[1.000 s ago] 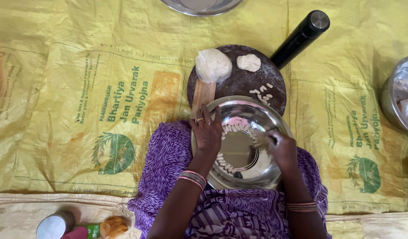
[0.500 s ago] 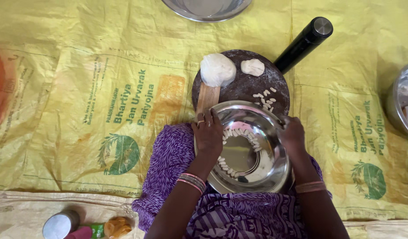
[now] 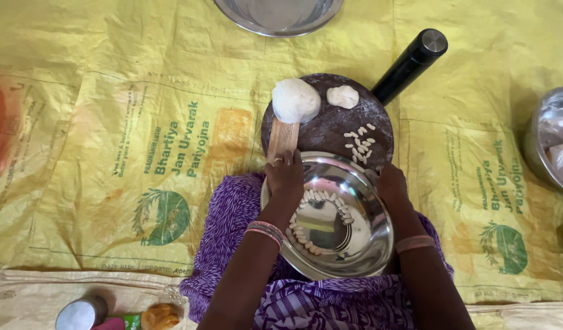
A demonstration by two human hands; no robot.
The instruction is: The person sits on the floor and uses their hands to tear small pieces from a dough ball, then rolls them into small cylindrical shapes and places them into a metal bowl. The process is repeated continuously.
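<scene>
Since a second earlier the right hand (image 3: 393, 185) had slid from inside the steel bowl (image 3: 361, 244) out to its far right rim, while the left hand (image 3: 285, 177) had stayed on the far left rim. Both hands were curled over the rim, gripping the bowl between them; it sat on the purple-clad lap (image 3: 232, 214), tilted, its mouth facing up toward the camera. Inside, small white dough pieces (image 3: 321, 198) lay in a ring around the base. Just beyond the left fingers stood a ribbed wooden paddle (image 3: 283, 137), its long axis running away from the person. It rested on the dark round board (image 3: 330, 122), with a dough ball (image 3: 295, 99), a smaller lump (image 3: 342, 96) and loose pieces (image 3: 361, 143). A black rolling pin (image 3: 410, 64) pointed up right over the yellow sacking (image 3: 110, 122).
</scene>
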